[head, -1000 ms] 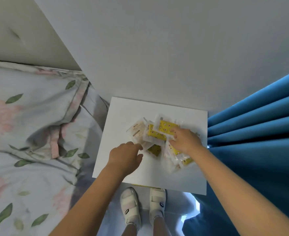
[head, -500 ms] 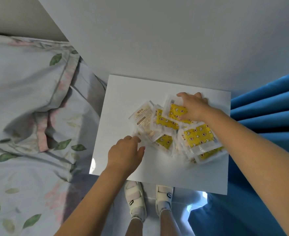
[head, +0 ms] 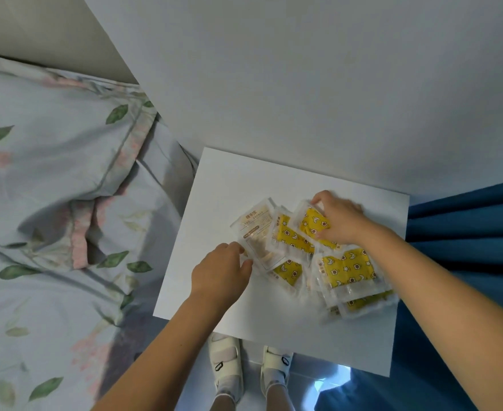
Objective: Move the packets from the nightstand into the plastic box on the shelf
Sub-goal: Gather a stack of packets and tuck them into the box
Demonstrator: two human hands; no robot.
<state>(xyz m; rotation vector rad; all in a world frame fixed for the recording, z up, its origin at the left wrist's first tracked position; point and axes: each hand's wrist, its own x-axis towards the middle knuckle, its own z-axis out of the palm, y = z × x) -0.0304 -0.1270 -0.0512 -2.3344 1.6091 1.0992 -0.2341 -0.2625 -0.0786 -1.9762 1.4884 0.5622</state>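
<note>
Several clear packets with yellow patterned inserts (head: 346, 269) lie in a loose overlapping pile on the white nightstand (head: 220, 185). A paler beige packet (head: 253, 223) lies at the pile's left. My right hand (head: 339, 221) is on the far yellow packet (head: 311, 222), fingers curled over its far edge and thumb on its near side. My left hand (head: 222, 269) is at the pile's left edge, its fingertips pinching the near corner of the beige packet. The plastic box and the shelf are out of view.
A bed with leaf-print bedding (head: 51, 203) lies left of the nightstand. A blue curtain (head: 466, 232) hangs along its right side. A white wall (head: 303, 84) stands behind. My feet in white shoes (head: 226, 366) stand at the nightstand's front edge.
My right hand has gone from the middle of the pile to its far packet and closed round it. My left hand has crept right onto the beige packet's corner. The view has shifted.
</note>
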